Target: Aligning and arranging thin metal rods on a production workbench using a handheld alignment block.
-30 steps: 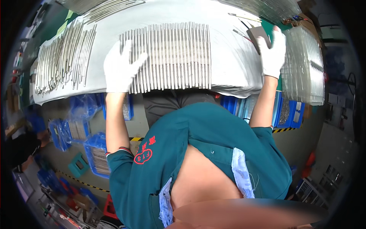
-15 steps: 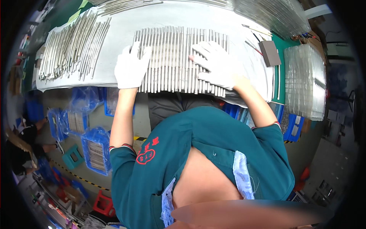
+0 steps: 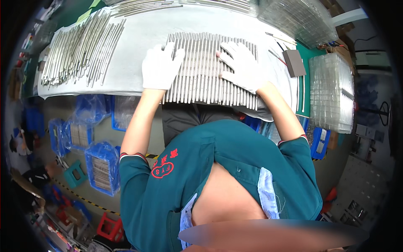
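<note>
Fingers (image 3: 228, 50) of both gloved hands — spread flat on the rod row (image 3: 201, 71).

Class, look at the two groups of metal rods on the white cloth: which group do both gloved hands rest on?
The neat row of rods at the centre, under the left hand and right hand; the loose pile lies untouched to the left.

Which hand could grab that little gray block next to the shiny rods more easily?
The right hand. It lies on the right part of the row of metal rods, nearer the gray block. The left hand rests at the row's far left edge.
</note>
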Demonstrator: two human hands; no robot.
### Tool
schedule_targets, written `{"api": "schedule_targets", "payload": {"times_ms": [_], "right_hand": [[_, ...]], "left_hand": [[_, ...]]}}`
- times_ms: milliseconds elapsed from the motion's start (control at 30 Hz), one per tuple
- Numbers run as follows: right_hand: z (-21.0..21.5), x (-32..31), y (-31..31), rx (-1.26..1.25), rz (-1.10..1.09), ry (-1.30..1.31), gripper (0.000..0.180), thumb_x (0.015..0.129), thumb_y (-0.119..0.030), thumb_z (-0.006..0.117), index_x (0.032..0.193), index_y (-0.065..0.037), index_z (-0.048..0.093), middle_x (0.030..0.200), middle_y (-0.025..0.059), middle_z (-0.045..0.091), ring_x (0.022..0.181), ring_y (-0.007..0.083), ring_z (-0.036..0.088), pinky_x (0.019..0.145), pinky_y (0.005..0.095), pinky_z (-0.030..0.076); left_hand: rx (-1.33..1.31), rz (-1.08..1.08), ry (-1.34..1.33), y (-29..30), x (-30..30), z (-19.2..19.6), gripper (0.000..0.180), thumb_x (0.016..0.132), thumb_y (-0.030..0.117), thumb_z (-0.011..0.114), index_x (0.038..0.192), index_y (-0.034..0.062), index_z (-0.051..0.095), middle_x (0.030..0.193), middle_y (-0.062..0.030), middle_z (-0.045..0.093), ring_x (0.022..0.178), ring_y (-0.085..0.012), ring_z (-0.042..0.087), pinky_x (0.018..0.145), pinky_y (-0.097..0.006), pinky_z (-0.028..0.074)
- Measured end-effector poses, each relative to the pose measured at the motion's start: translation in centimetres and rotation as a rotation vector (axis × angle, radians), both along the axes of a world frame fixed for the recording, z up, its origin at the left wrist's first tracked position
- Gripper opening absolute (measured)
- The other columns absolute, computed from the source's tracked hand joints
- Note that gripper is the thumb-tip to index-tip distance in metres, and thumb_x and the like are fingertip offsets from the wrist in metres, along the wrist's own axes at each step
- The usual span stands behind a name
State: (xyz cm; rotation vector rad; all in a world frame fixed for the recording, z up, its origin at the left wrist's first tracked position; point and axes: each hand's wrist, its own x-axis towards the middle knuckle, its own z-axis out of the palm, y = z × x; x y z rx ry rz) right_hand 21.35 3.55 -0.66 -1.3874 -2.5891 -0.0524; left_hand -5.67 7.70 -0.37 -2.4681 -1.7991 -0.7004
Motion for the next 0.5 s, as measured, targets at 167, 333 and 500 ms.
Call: {"api": "schedule_targets", "payload": {"times_ms": [167,333,500], "right_hand": [[0.2,-3.8,4.9,-0.089,-0.018,0.072,0.059,0.092,-0.05,0.051,0.137,-0.012,0.053,0.138,0.0184,0.05,0.125,0.0339,0.049,0.107,0.044,0.038],[-0.9,-5.8,7.0,-0.018,-0.26,0.112,0.055,0.093,-0.05,0.048,0.133,-0.013,0.055,0.125,0.0186,0.06,0.112,0.0341,0.059,0.097,0.0434,0.047],[-1.3,-7.4,7.9,0.008,-0.294,0.137,0.05,0.094,-0.049,0.047,0.126,-0.012,0.059,0.119,0.0168,0.063,0.111,0.0321,0.06,0.095,0.0426,0.048]], "left_hand": [[0.222,-0.413,-0.208,6.0,0.2,-2.7,0.028,0.089,0.03,0.06,0.099,0.0066,0.07,0.097,-0.0152,0.068,0.09,-0.0324,0.064,0.081,-0.041,0.051],[-0.061,-0.427,-0.041,7.8,1.0,-2.3,0.036,0.094,0.035,0.056,0.111,0.0061,0.07,0.116,-0.0196,0.064,0.108,-0.0357,0.059,0.096,-0.043,0.046],[0.133,-0.507,-0.048,8.8,1.0,-3.3,0.028,0.093,0.031,0.055,0.101,0.0082,0.07,0.1,-0.0158,0.064,0.095,-0.0326,0.06,0.086,-0.043,0.048]]}}
